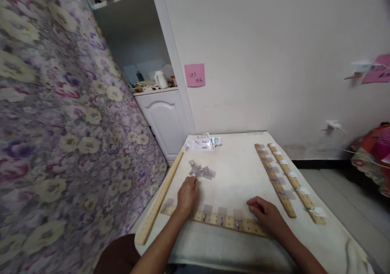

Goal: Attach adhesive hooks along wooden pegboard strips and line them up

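A small table (pixel 240 172) with a pale top stands before me. A wooden strip with rows of holes (pixel 227 221) lies across its near side, with several small clear packets hung along it. My left hand (pixel 187 195) reaches over the strip, fingers curled down next to a loose pile of small clear packets (pixel 201 171). My right hand (pixel 265 214) rests on the table just behind the strip, fingers curled; I cannot see anything in it.
Another holed strip (pixel 161 195) lies along the table's left edge. Two more strips (pixel 284 180) with white tags lie at the right. A printed packet (pixel 200 144) lies at the far edge. A floral bedspread (pixel 61 124) fills the left; a white cabinet (pixel 166 117) stands behind.
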`<state>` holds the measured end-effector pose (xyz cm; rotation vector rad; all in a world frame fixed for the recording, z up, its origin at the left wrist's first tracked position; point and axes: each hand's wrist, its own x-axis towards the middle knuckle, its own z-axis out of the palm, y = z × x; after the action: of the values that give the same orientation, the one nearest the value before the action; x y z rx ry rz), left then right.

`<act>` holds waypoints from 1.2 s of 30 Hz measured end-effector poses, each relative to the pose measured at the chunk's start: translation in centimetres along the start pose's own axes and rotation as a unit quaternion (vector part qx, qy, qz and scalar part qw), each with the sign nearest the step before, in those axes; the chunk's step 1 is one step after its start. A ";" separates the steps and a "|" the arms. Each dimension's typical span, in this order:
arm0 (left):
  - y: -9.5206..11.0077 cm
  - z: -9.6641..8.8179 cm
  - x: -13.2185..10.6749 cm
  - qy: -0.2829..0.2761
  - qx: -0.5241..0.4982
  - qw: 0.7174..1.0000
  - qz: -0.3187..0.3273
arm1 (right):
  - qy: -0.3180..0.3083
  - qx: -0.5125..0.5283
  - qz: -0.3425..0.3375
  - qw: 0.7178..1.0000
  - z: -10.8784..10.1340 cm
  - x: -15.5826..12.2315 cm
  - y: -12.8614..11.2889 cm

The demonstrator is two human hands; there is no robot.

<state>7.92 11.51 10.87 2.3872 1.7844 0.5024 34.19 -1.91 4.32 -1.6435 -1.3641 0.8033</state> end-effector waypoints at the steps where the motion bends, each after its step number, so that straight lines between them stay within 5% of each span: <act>1: -0.6 0.2 1.1 -0.007 0.019 1.000 -0.018 | 0.000 -0.002 0.001 1.000 0.0 0.0 -0.1; 5: -2.0 1.3 3.6 -0.044 0.077 0.995 -0.051 | -0.002 -0.017 -0.005 1.000 -0.1 0.1 -0.2; 11: -2.0 2.1 4.0 -0.062 0.118 0.990 -0.049 | -0.019 -0.019 0.003 1.000 -0.5 0.3 -0.3; 19: -1.1 -1.2 3.2 -0.039 0.114 0.993 -0.003 | 0.011 0.009 -0.007 1.000 -1.3 -0.4 -1.6; 25: 3.5 -3.0 0.4 -0.024 0.030 0.996 0.086 | 0.002 0.066 -0.019 0.998 -1.2 -0.5 -2.6; 31: 9.5 -1.9 -4.1 -0.051 -0.065 0.985 0.150 | -0.034 0.212 -0.007 0.977 -1.1 -0.9 -3.6; 36: 12.2 -0.7 -6.5 -0.079 -0.150 0.973 0.154 | -0.005 0.258 -0.002 0.966 -1.3 -0.8 -3.2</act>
<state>17.16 1.68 13.81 2.4154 1.1829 0.5520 33.76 -2.78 7.73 -1.2272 -1.0461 1.0608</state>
